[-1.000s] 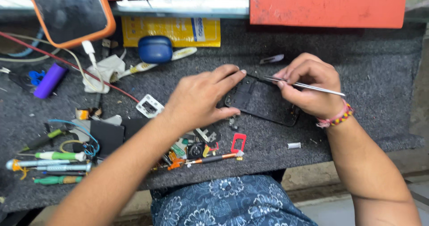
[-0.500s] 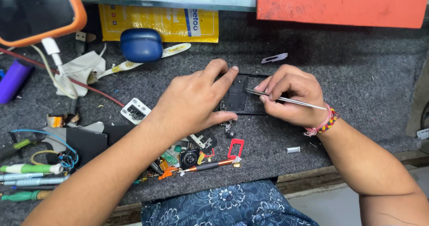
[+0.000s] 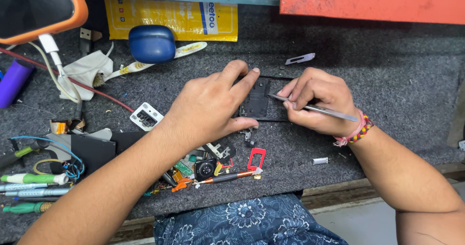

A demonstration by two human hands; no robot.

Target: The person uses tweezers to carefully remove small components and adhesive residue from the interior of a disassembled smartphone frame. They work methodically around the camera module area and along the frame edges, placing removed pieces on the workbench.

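Note:
A black opened phone body lies flat on the grey felt bench. My left hand presses down on its left side, with the index finger along its top edge and the thumb at its lower edge. My right hand grips metal tweezers like a pen, and their tip touches the phone body's right part. A beaded band circles my right wrist.
Small parts, a red frame and a camera module lie near the front edge. Screwdrivers sit at the left. Behind are a blue case, a toothbrush, a yellow packet, an orange-cased phone and a loose blade.
The view has shifted, so the phone body and both hands now sit higher and more central. My hands have kept their grip, and the tweezers' tip has stayed on the phone body.

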